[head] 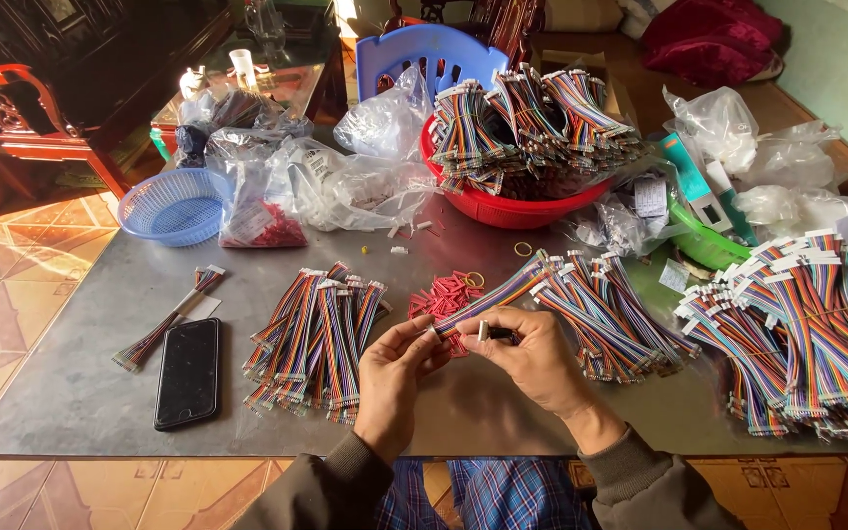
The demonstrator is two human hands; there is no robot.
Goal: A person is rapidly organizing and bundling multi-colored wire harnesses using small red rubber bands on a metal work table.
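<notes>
A rainbow ribbon cable (pixel 503 294) is held over the grey tabletop (pixel 80 393), approx. at its front-middle. Left hand (pixel 397 378) fingers are pinched together on the cable's near end; right hand (pixel 534 358) fingers are clamped on a small white connector (pixel 483 331) at that same end, w/ a dark bit beside it that is too small to tell. The far end of the cable runs up-right into the loose cable pile (pixel 601 314).

Taking the held cable as landmark: a heap of small red connectors (pixel 449 294) lies just behind it, a fanned bundle of cables (pixel 316 339) to its left, a black phone (pixel 188 373) further left, a blue basket (pixel 171 206) far back-left, a red basin (pixel 512 208) stacked w/ cable bundles behind it, and a big cable pile (pixel 807 334) well to the right.

Risks, as judged: the connector could be pressed on skewed or reversed, since grip is at the very tip and wires may splay. The cable's far end could be snagged in the pile behind, so neighbours get dragged. Small red pieces could be knocked off the tabletop edge by a wrist.
</notes>
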